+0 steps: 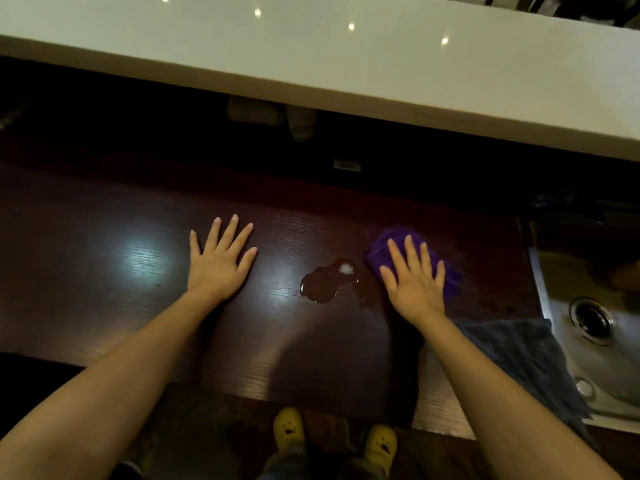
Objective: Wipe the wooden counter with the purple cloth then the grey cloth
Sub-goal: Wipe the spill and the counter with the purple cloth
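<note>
Head view shows the purple cloth [415,261] bunched into a dark, crumpled wad on the dark wooden desk [104,258], pinned flat under the right hand [414,282], whose fingers are spread and not curled around it. Just left of it lies a glossy puddle [323,282], and beyond that the left hand [220,261] rests flat and splayed on bare wood, with wide open surface further left. Near the desk's front right edge the grey cloth [519,355] lies spread, reaching the steel sink [595,341].
</note>
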